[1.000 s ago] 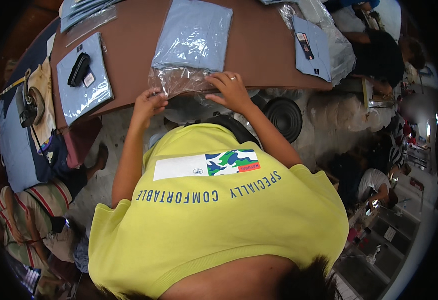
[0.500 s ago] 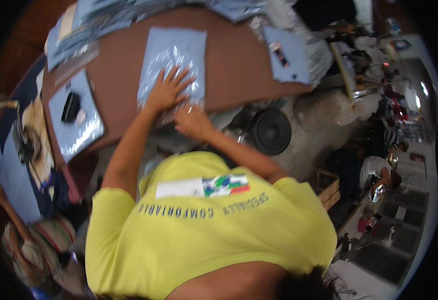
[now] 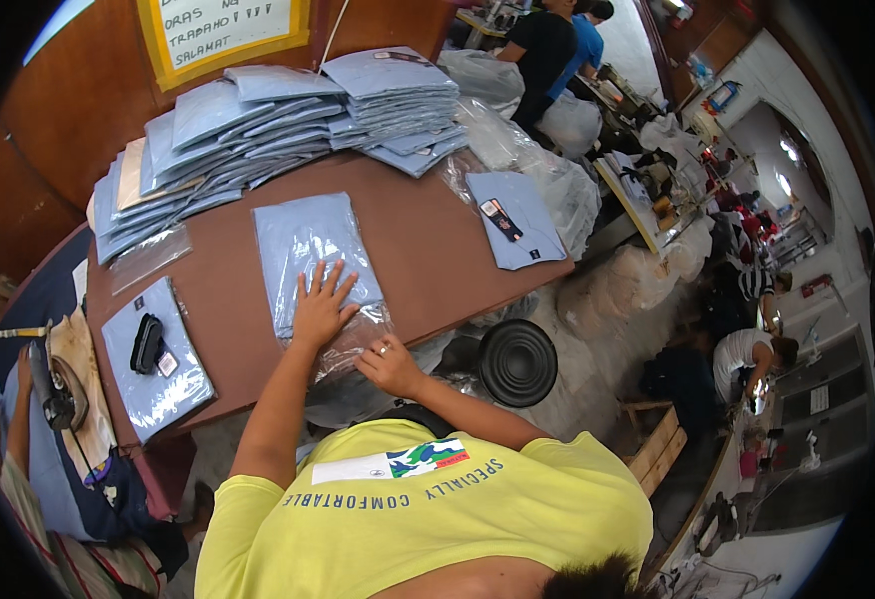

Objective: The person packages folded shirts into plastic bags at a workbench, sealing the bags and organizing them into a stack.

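Observation:
A folded light-blue garment lies in a clear plastic bag on the brown table, near its front edge. My left hand rests flat on its near part, fingers spread. At the bag's near end, the loose clear plastic bag flap stretches toward the table edge. There my right hand, with a ring on one finger, is closed on the flap; its fingertips are partly hidden. To the left lies another bagged blue garment with a black object and a small tag on it.
Tall stacks of bagged blue garments line the table's back. A blue garment with a black label lies at the right end. A round black stool stands by the front edge. On the left, another person's hand is at an iron.
The view has tilted up, so table and hands sit lower in the picture and the stacks show fully. My left hand remains on the garment, and more of the flap shows beside my right hand.

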The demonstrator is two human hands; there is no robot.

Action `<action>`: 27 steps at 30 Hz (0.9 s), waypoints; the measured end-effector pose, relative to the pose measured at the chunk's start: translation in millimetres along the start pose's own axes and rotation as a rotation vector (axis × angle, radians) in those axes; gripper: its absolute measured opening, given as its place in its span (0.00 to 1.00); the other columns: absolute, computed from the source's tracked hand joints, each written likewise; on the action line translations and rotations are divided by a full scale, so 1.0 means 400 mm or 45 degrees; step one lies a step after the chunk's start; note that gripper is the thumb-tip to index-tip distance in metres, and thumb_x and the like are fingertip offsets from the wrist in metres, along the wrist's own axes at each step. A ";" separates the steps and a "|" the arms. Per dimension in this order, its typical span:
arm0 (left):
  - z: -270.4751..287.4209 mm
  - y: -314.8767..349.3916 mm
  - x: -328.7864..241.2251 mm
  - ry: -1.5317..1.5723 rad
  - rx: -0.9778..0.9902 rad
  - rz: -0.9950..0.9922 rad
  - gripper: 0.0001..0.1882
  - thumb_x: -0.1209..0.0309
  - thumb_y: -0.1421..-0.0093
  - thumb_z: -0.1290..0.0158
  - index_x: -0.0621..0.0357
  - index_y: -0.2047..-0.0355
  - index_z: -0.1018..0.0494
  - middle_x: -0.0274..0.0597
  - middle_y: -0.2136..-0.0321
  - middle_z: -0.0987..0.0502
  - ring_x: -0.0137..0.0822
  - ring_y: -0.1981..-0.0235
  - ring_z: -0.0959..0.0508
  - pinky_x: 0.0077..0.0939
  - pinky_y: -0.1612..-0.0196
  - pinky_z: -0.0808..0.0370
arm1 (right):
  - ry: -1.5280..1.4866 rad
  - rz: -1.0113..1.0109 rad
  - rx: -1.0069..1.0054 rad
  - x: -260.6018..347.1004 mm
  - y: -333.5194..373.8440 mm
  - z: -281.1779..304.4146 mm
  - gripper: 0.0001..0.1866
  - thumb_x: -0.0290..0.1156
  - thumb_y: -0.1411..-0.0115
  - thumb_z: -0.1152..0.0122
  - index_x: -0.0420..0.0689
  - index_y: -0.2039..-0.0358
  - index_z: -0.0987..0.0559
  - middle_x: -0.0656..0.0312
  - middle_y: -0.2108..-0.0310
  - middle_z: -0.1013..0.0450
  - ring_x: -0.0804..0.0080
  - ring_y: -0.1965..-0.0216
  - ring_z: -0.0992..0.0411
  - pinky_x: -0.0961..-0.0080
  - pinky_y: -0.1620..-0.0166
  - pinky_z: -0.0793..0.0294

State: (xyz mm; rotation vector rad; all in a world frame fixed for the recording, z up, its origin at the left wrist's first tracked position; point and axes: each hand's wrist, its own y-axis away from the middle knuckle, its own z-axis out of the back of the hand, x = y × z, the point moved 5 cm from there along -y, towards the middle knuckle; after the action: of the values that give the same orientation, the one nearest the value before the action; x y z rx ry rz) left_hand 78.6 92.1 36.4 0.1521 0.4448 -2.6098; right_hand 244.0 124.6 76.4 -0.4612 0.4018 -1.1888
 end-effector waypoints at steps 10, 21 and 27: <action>0.017 0.050 0.013 0.202 0.024 0.042 0.41 0.42 0.44 0.54 0.44 0.35 0.49 0.40 0.33 0.55 0.48 0.32 0.59 0.59 0.36 0.62 | -0.442 0.110 0.304 -0.025 0.071 -0.004 0.22 0.28 0.49 0.50 0.49 0.50 0.28 0.62 0.64 0.28 0.67 0.64 0.29 0.71 0.60 0.30; 0.123 0.385 0.075 -0.163 0.582 -0.252 0.38 0.63 0.45 0.49 0.42 0.35 0.50 0.37 0.34 0.52 0.44 0.33 0.54 0.50 0.34 0.56 | -0.248 -0.109 0.608 -0.223 0.107 -0.019 0.41 0.32 0.51 0.36 0.59 0.37 0.42 0.62 0.34 0.51 0.63 0.34 0.52 0.59 0.37 0.49; 0.116 0.388 0.078 0.122 0.188 -0.316 0.14 0.75 0.48 0.49 0.52 0.60 0.30 0.40 0.42 0.37 0.46 0.36 0.44 0.50 0.36 0.49 | -0.282 0.065 0.696 -0.224 0.086 -0.091 0.39 0.22 0.49 0.46 0.59 0.36 0.43 0.64 0.34 0.51 0.66 0.34 0.51 0.59 0.36 0.51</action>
State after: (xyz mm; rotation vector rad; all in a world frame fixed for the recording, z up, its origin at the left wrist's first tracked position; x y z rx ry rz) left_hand 124.7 -66.3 30.1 0.2887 0.3203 -2.8894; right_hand 222.8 215.0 32.3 -0.1026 -0.1072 -1.1286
